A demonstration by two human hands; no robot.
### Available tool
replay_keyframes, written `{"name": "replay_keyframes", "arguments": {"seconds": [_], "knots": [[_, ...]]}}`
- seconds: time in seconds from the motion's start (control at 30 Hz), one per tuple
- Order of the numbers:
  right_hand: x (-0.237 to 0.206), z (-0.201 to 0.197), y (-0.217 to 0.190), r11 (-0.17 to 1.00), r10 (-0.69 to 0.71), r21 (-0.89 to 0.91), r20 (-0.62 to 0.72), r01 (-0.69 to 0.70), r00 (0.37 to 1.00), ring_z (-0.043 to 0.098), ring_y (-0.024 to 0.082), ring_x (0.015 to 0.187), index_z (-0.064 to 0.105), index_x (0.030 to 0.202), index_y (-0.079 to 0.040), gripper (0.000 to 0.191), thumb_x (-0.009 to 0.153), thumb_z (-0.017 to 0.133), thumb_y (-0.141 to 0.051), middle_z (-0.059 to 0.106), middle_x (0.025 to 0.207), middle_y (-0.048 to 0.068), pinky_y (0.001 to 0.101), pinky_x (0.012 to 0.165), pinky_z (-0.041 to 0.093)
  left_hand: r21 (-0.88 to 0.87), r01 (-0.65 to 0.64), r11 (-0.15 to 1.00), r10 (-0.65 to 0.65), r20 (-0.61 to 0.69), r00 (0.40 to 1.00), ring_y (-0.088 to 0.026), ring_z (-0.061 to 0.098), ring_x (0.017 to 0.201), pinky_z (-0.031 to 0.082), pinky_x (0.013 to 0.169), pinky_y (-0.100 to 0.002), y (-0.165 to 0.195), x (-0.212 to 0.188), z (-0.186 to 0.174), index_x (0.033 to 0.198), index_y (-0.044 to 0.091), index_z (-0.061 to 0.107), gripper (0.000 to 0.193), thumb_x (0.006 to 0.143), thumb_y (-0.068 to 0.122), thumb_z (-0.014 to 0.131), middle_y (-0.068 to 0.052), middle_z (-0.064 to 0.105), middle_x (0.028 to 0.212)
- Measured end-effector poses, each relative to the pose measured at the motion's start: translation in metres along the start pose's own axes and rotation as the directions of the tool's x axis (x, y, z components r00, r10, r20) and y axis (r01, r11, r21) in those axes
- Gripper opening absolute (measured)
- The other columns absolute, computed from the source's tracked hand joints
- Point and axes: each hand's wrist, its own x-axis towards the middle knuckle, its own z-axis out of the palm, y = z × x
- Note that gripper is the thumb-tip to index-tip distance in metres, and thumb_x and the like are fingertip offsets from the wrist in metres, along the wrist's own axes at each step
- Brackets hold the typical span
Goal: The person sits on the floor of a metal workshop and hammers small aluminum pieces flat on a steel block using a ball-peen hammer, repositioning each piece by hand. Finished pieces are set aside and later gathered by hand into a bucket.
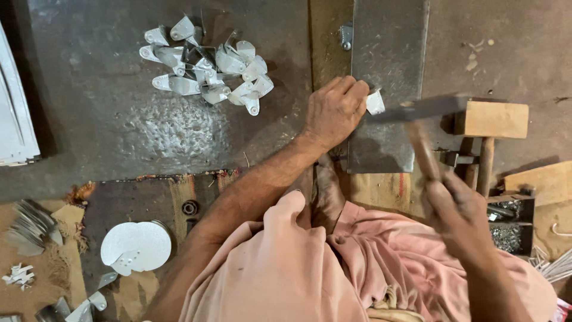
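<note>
My left hand (335,110) presses a small silver metal piece (375,102) onto a long dark steel block (384,53) at the top centre. My right hand (456,216) grips the wooden handle of a hammer (424,128) at the right. The hammer's dark head is blurred with motion and sits just right of the small piece, over the block. A bare foot (326,192) rests by the block's near end, above pink cloth on my lap.
A heap of several similar shiny pieces (205,62) lies on the dark metal plate (119,119) at the upper left. A wooden mallet (490,128) lies at the right beside a box of small parts (509,229). Round metal discs (136,245) lie at the lower left.
</note>
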Motion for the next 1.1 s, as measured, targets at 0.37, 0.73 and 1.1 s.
{"name": "replay_keyframes", "arguments": {"seconds": [0.37,0.73,1.1], "knots": [[0.013,-0.004,0.036,0.813,-0.557,-0.346,-0.226,0.469,0.799,0.059,0.022,0.066,0.058,0.1,-0.008,0.029,0.112,0.051,-0.034,0.06,0.077,0.007,0.0329,0.062,0.047,-0.034,0.044,0.998,-0.043,0.03,0.999,-0.027,0.064,0.08,0.053,0.067,-0.043,0.007,0.004,-0.006,0.088,0.009,0.057,0.015,0.089,0.01,0.071,-0.005,0.059,0.082],[0.049,-0.082,0.129,0.922,0.308,-0.188,-0.167,-0.337,0.937,0.061,0.05,0.073,0.066,0.101,0.002,0.042,0.111,0.054,-0.038,0.064,0.084,0.033,0.0548,0.057,0.049,-0.222,0.577,0.786,-0.574,0.083,0.814,-0.024,0.076,0.095,0.058,0.086,-0.037,-0.063,-0.029,-0.052,0.113,0.005,0.067,0.025,0.091,0.018,0.071,-0.01,0.078,0.102],[-0.005,-0.199,0.244,0.627,0.088,-0.709,-0.348,-0.324,0.933,0.069,0.044,0.088,0.079,0.123,-0.011,0.033,0.096,0.06,-0.017,0.072,0.094,0.026,0.0495,0.078,0.055,0.438,0.408,0.801,-0.471,0.039,0.882,-0.039,0.07,0.105,0.054,0.091,-0.049,-0.138,-0.044,-0.144,0.112,0.003,0.07,0.018,0.097,0.01,0.076,-0.019,0.073,0.108]]}}
